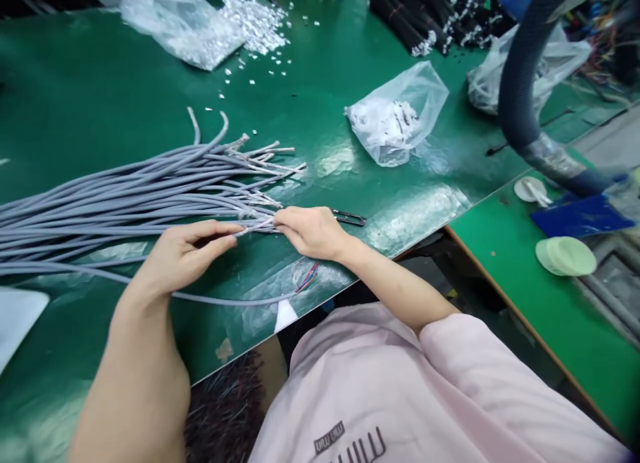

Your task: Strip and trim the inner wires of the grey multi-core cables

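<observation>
A bundle of grey cables point(125, 183) lies across the table, its stripped ends toward the middle showing pale shielding and inner strands. My left hand point(187, 250) pinches one grey cable near its stripped end. Just to the right, my right hand point(313, 231) has its fingers closed on the pale strands point(260, 224) of that same end. A dark, narrow looped metal tool point(351, 218) sticks out beyond my right hand; whether the palm holds it or it lies on the table, I cannot tell. Below, one separate grey cable point(240, 302) ends in fanned coloured wires point(307, 278).
A clear bag point(395, 116) of whitish bits lies beyond my right hand. Another bag point(185, 23) stands by a heap of small silvery pieces point(257, 23). Black cable bundles point(410, 16) lie at the back. A dark flexible hose point(520, 83) hangs at right, above a round pale-green container point(565, 255).
</observation>
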Motion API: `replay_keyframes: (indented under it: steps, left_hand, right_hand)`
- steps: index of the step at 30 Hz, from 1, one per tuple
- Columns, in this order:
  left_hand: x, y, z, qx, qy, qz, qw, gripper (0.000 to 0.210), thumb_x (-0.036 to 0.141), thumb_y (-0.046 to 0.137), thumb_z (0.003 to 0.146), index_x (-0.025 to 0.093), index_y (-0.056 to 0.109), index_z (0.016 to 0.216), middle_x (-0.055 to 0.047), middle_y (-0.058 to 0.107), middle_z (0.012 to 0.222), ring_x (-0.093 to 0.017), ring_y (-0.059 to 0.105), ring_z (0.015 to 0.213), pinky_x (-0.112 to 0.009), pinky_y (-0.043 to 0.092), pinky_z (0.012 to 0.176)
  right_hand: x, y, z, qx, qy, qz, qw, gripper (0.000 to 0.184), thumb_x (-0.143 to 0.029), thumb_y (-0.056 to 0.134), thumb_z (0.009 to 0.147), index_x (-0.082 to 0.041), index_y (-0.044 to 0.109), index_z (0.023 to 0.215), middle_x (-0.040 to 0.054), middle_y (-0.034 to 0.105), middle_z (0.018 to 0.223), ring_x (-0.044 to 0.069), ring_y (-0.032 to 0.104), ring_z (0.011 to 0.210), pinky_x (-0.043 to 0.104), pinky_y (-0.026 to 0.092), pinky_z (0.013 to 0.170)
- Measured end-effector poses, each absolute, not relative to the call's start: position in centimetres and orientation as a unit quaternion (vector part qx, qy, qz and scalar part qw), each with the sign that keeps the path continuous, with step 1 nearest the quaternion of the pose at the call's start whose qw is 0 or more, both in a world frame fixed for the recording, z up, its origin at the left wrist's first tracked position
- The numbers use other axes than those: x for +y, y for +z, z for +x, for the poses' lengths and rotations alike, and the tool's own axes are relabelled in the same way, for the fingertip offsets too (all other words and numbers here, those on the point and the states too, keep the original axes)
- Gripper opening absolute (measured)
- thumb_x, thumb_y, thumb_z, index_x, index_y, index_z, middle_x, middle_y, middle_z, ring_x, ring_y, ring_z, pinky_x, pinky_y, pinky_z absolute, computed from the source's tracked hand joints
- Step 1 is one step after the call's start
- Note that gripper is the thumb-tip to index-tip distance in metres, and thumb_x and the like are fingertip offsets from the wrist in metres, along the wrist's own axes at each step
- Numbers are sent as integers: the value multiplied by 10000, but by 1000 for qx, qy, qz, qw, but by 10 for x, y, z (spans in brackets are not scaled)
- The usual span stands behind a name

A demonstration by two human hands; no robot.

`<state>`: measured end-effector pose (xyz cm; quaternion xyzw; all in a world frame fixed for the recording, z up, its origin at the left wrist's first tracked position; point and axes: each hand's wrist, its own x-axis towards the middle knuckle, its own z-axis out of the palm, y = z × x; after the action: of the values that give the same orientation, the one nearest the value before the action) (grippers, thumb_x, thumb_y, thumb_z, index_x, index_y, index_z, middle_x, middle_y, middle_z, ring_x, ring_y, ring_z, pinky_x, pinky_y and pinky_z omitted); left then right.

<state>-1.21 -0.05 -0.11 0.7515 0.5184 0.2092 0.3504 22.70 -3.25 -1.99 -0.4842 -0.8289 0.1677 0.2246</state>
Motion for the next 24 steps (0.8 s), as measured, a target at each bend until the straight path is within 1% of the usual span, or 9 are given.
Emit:
replay_keyframes:
  steps: [4,6,9,12,14,16,18,21,24]
  left_hand:
    - [0,-3,-15,465,214,769,383,364,489,637,779,220,754,994,-40,743,895,-190,631,742,-264,478,673]
    - [2,-5,-18,452,222,766,400,353,455,616,800,204,750,1009,-57,740,862,-189,646,748,-263,492,694]
    - [4,-6,-20,437,217,769,414,336,404,589,826,186,736,1035,-47,718,778,-170,638,740,-253,491,710]
    - [3,-3,-20,427,200,771,428,333,372,577,835,148,728,1029,-49,709,785,-156,622,754,-241,484,720]
    - [3,-3,-21,424,191,768,441,338,364,574,835,133,724,1032,-50,706,783,-141,605,714,-228,476,681]
    - [5,-5,-20,423,193,763,448,349,364,576,833,132,721,1049,-46,700,761,-128,582,658,-218,458,626]
    - [6,-8,-19,431,221,756,441,350,364,577,832,130,723,1048,-45,693,742,-128,578,648,-218,449,611]
    - [6,-12,-15,441,277,744,419,332,346,574,834,123,730,1025,-51,693,756,-144,610,707,-229,466,666]
    - [5,-13,-12,442,298,745,401,315,332,565,839,130,728,1016,-53,697,784,-150,625,744,-236,476,708]
  right_hand:
    - [-32,-25,228,-816,185,-463,293,208,-213,448,922,-167,647,961,59,699,974,167,632,890,249,404,751]
    - [-28,-29,228,-811,199,-445,324,185,-214,475,908,-166,653,909,57,699,907,160,629,820,249,411,729]
    - [-23,-35,227,-809,211,-414,359,156,-209,509,888,-164,653,847,44,687,815,142,608,718,241,413,676]
    - [-20,-37,222,-814,215,-391,371,141,-200,526,877,-157,649,822,38,676,777,129,591,672,231,414,649]
    - [-20,-36,217,-809,231,-391,372,132,-193,536,867,-153,646,807,31,669,750,121,577,644,227,409,631]
    - [-22,-34,213,-792,270,-391,383,119,-182,553,847,-149,641,773,12,648,690,105,543,589,221,397,593]
    - [-25,-30,211,-771,327,-380,393,110,-181,571,828,-145,637,748,-6,621,638,86,496,533,210,376,542]
    - [-29,-24,212,-750,395,-352,397,107,-199,586,822,-144,641,748,-10,609,638,70,458,505,199,351,493]
    - [-29,-22,215,-738,425,-343,397,105,-211,594,823,-146,642,757,-7,609,657,69,469,516,201,363,501]
